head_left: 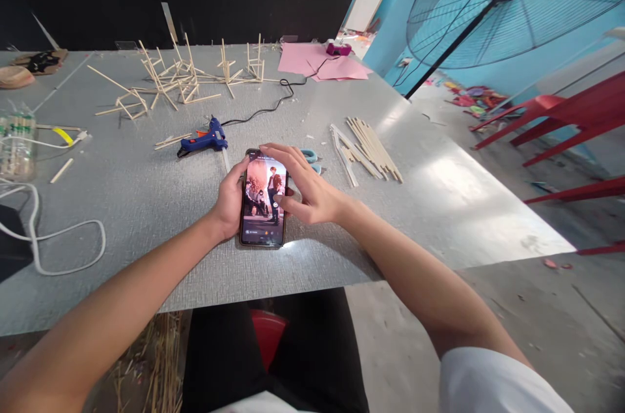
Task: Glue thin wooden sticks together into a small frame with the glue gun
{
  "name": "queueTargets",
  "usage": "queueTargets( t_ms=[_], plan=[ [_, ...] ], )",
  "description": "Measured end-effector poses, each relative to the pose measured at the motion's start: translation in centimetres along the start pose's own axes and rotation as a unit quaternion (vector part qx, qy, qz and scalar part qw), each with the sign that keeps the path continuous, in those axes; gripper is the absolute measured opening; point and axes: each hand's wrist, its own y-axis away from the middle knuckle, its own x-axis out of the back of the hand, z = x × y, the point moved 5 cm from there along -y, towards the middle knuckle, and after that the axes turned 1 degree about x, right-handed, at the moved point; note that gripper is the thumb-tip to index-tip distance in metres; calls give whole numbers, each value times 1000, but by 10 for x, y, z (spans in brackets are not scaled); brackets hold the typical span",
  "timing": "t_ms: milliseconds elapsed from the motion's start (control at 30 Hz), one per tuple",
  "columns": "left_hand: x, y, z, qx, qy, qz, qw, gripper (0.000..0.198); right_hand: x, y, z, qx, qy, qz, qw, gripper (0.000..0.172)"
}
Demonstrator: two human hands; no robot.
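A smartphone (264, 201) with a lit screen is held upright over the front of the grey table, the screen facing me. My left hand (229, 201) grips its left side, the thumb along the edge and the other fingers hidden behind. Around the right side comes my right hand (315, 191), its fingers at the top corner and its thumb over the screen. The display shows a picture of several figures. Just beyond the phone lies a blue glue gun (209, 139), its clear glue stick pointing at my left hand. Scissors with light blue handles (310, 156) are partly covered by my right hand.
Thin wooden sticks (374, 147) lie beside clear glue sticks (344, 156) on the right. Stick frames (183, 77) stand at the back, near pink paper (317, 61). A white cable (68, 270) loops at left. A large fan (517, 2) and red chairs (576, 113) are beyond.
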Motion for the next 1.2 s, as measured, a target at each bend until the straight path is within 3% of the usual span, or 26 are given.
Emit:
queueTargets(
  t_ms=[267,500,933,1200],
  plan=[
    [-1,1,1,-17,-8,12,1000,55,-1,0,1,-3,-3,3,1000,85],
    [4,0,0,-25,-20,24,999,40,-1,0,1,2,5,2,1000,84],
    [7,-1,-3,-5,-42,12,999,40,-1,0,1,-3,10,2,1000,83],
    [8,0,-3,6,-57,36,998,34,-2,0,1,-3,7,2,1000,82]
  ],
)
